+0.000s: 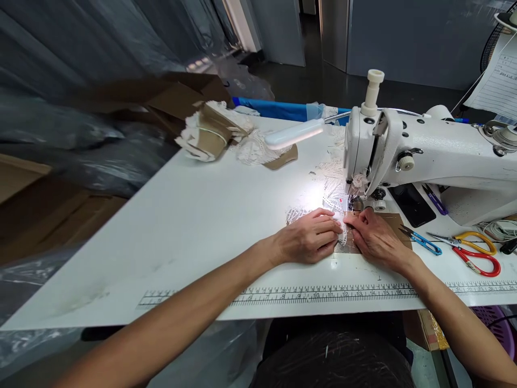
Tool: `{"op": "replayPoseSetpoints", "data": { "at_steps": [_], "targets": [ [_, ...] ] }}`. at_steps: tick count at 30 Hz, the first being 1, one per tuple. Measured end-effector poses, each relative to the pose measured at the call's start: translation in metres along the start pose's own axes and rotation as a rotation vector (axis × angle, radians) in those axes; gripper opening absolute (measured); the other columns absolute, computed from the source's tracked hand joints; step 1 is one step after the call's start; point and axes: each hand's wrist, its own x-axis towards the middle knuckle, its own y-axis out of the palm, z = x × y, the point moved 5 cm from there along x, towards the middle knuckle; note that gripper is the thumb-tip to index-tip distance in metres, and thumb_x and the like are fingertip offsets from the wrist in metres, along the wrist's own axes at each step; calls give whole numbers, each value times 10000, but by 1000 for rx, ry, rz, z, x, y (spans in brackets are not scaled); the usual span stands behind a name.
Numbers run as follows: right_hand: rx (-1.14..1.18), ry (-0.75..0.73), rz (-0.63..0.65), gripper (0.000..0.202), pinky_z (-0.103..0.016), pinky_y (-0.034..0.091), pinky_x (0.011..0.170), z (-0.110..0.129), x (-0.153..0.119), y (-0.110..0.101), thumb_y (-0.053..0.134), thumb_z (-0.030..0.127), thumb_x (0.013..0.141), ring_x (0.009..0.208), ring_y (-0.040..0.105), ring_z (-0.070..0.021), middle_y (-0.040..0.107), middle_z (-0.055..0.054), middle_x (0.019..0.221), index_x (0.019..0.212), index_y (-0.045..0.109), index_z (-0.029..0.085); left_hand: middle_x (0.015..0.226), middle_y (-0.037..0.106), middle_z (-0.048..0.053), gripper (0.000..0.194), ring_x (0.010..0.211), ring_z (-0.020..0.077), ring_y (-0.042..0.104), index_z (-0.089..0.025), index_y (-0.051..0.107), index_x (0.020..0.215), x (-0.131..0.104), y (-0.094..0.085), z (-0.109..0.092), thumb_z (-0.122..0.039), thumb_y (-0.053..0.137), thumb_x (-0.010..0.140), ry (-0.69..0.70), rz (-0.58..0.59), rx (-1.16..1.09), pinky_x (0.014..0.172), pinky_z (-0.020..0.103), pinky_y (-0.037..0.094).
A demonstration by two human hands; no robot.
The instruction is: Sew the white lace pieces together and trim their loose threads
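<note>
White lace (298, 214) lies under the needle area of a white sewing machine (444, 148), lit by a bright lamp. My left hand (311, 237) rests on this lace left of the needle, its fingers bent and pressed together at the lace's edge. Close to the presser foot (350, 203), my right hand (375, 237) has thumb and forefinger pinched at the same narrow strip of lace. Beneath the right hand is a brown plate (398, 221) on the machine bed. The fingertips of both hands almost meet, and the exact grip is partly hidden.
Blue thread snips (422, 240), red-and-yellow-handled scissors (476, 250) and a black phone (412, 205) lie to the right. A lace bundle on brown card (210, 134) sits at the back left. A printed ruler (323, 293) runs along the table's front edge. Cardboard boxes (181, 102) stand beyond.
</note>
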Motion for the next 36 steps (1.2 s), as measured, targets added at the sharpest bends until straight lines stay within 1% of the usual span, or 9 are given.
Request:
{"op": "replayPoseSetpoints", "data": {
  "at_steps": [3,5,8,14,19,22,25,29,36],
  "targets": [
    [100,-39,-19,421,-375,512,817,-3,-3,-3,383,137,944,857,512,-201,494,-80,982,1326,535,228,871,729,35,155,752,124,671,-162,607,797,-1,0,1,-90,524,906,-8,-19,24,886,359,587],
    [113,-67,-16,455,-362,512,815,-5,-5,-4,405,119,934,879,516,-200,491,-68,972,1346,529,267,863,723,35,155,729,121,659,-162,607,797,-1,0,1,-89,523,904,-10,-33,33,866,353,594],
    [43,-81,2,449,-350,500,773,-3,-4,-3,437,121,932,860,505,-206,493,-64,949,1326,562,297,841,718,29,163,685,116,640,-165,597,775,-1,-1,2,-82,518,891,-8,-36,41,864,354,593],
    [-66,-7,35,414,-326,457,649,-1,2,5,459,181,944,744,464,-203,502,-69,922,1326,570,296,771,714,-9,183,610,102,618,-180,576,748,-2,-2,4,-109,506,902,-20,-14,64,865,368,578],
    [61,-9,-5,466,-362,518,772,-6,-2,-1,416,139,937,832,526,-202,517,-71,971,1361,544,286,780,724,-17,173,621,100,626,-179,587,771,-2,-3,5,-99,510,904,-22,-43,79,880,364,571],
    [146,-62,-22,441,-386,531,839,-7,-6,-5,426,130,934,911,546,-202,516,-69,990,1304,607,286,769,721,-21,177,628,99,628,-181,585,773,-2,-3,5,-95,505,906,-30,-47,88,878,356,573],
    [160,-77,-27,412,-387,535,833,-7,-6,-6,446,120,931,909,544,-203,518,-69,972,1250,654,276,772,720,-14,159,639,101,632,-176,587,790,-2,-4,5,-95,515,906,-28,-57,80,871,353,579],
    [134,-53,-12,419,-384,535,804,-5,-5,-5,464,122,933,884,537,-209,522,-70,968,1272,642,293,820,725,4,145,699,110,655,-178,605,830,-2,-5,4,-100,510,908,-24,-55,54,887,356,579],
    [99,-59,-6,451,-389,527,793,-3,-4,-3,464,105,914,876,521,-216,518,-74,963,1294,617,295,828,723,23,160,711,121,650,-169,635,837,-4,-2,3,-112,514,924,-4,28,54,872,351,578]
  ]
}}
